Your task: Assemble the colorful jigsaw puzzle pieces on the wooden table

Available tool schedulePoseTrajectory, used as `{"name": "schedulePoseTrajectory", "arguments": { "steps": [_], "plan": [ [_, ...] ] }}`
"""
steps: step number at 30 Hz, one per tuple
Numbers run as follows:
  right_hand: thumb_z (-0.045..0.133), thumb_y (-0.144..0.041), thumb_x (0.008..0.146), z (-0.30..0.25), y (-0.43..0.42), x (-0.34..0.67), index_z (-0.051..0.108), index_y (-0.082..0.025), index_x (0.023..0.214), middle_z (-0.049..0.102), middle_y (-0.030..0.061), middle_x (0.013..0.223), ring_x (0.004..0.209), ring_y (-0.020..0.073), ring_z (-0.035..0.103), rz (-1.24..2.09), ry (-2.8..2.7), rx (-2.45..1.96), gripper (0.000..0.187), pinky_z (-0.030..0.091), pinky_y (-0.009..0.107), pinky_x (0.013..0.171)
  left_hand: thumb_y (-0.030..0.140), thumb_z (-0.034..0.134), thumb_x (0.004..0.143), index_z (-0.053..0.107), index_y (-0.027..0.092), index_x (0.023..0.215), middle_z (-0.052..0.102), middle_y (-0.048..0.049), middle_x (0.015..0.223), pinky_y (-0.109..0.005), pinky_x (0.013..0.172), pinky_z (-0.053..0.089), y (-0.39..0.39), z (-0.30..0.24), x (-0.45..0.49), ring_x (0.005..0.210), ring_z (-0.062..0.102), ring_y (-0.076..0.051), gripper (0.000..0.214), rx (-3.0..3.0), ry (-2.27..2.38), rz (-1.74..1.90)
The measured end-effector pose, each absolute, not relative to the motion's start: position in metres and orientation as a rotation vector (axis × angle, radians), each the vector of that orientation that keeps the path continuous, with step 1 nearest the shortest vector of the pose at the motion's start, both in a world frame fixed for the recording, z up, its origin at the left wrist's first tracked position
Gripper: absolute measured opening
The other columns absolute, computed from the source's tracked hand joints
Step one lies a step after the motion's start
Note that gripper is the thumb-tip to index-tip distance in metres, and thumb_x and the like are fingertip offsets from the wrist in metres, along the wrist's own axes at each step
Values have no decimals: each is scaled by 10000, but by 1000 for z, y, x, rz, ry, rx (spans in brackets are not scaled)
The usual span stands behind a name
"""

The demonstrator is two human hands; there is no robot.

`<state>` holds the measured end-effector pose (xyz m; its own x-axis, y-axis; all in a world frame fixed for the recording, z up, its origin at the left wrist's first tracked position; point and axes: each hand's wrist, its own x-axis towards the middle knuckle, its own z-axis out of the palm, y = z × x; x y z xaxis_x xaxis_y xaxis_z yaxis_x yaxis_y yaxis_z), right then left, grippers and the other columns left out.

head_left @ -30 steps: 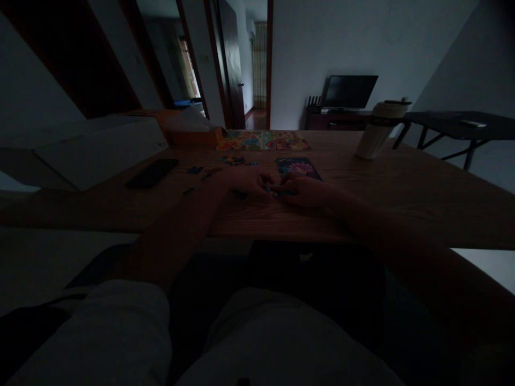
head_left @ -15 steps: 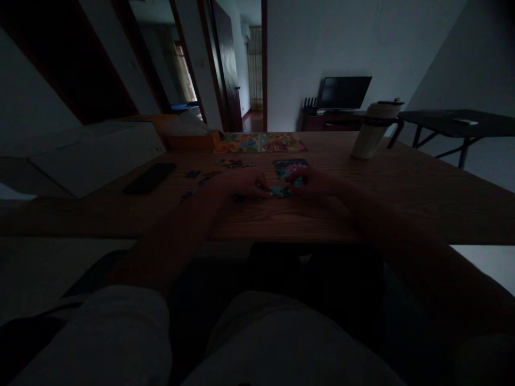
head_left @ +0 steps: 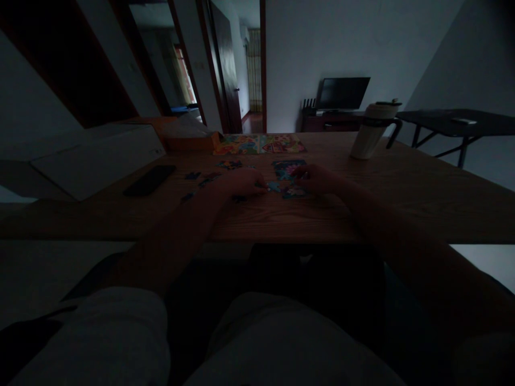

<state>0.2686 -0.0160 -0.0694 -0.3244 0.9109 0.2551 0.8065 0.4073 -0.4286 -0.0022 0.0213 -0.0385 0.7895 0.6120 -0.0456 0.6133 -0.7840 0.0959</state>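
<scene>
Head view, the only view supplied, was very dim. The left hand [head_left: 240, 182] lay low on the tabletop [head_left: 362, 214], its fingertips touching a small light-blue puzzle piece [head_left: 274, 186]. The right hand [head_left: 317, 179] rested on the near edge of the partly assembled puzzle section [head_left: 286, 169], just beside that piece. Whether either hand's grip was closed on a piece or merely pressing flat could not be told in this light. Loose pieces [head_left: 201, 178] lay scattered to the left, near a dark phone [head_left: 149, 179]; a colourful reference sheet [head_left: 260, 143] lay beyond, and a tumbler [head_left: 372, 130] stood well apart to the right.

Risks, as judged: the poor light could cause a piece to be misread and forced into the wrong place, bending a tab; pressure from the right hand could push the assembled section apart or slide it across the tabletop; a forearm sweep could knock the loose pieces off the near edge.

Against the frame one second earlier, both hands had moved farther from the body, and the right hand had shifted from the bare wood onto the assembled section. The light-blue piece, then hidden between the fingers, now showed.
</scene>
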Motion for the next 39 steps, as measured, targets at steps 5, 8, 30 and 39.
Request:
{"name": "schedulePoseTrajectory", "arguments": {
  "steps": [5, 8, 30, 39],
  "plan": [
    [658, -262, 886, -72, -15, 269, 741, -213, 1113, 762, 55, 1033, 800, 185, 685, 375, -2227, -1445, 247, 529, 289, 740, 417, 583, 911, 773, 264, 1129, 753, -40, 1140, -274, 911, 456, 20, -39, -2, 1002, 669, -196, 327, 2883, 1003, -43],
    [658, -287, 888, -74, -12, 271, 733, -216, 1125, 759, 52, 1026, 778, 178, 678, 390, -2236, -1419, 259, 527, 284, 715, 400, 584, 903, 780, 264, 1102, 755, -30, 1126, -273, 926, 451, 19, -39, -1, 1014, 661, -195, 310, 2917, 993, -17],
    [645, -267, 900, -65, -19, 268, 767, -211, 1066, 770, 56, 990, 828, 199, 695, 329, -2221, -1498, 214, 534, 302, 800, 426, 722, 712, 550, 197, 1250, 679, -83, 1190, -309, 864, 507, 22, -48, -1, 1004, 655, -214, 609, 2589, 1088, 219],
    [612, -267, 919, -65, -19, 268, 748, -186, 1129, 764, 69, 1033, 853, 188, 688, 345, -2253, -1493, 263, 522, 286, 827, 426, 743, 689, 560, 188, 1222, 675, -86, 1169, -322, 877, 509, 26, -51, -1, 1019, 651, -226, 612, 2560, 1108, 326]
  ]
}}
